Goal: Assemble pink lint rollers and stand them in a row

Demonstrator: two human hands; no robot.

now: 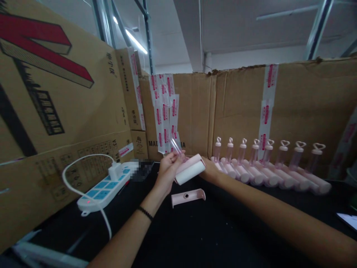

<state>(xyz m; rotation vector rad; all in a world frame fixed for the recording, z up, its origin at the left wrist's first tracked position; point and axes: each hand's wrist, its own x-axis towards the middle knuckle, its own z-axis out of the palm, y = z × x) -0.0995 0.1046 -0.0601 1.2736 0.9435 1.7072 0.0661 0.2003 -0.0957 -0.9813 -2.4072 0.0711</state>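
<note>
In the head view, my left hand is closed around a lint roller near the base of its clear handle. The roller has a white sheet roll in a pale pink holder and is tilted, its right end higher. My right hand is at the roller's far right end, partly behind it. Its fingers are hidden, so whether it grips the roller cannot be told. Just below the roller, a pale pink curved cover with a dark round hole lies on the black table.
Several pink lint rollers with heart-topped handles stand in a row at the back right. A white power strip with a plugged-in white cable lies at left. Cardboard walls enclose the back and left. A whitish flat object shows at far right.
</note>
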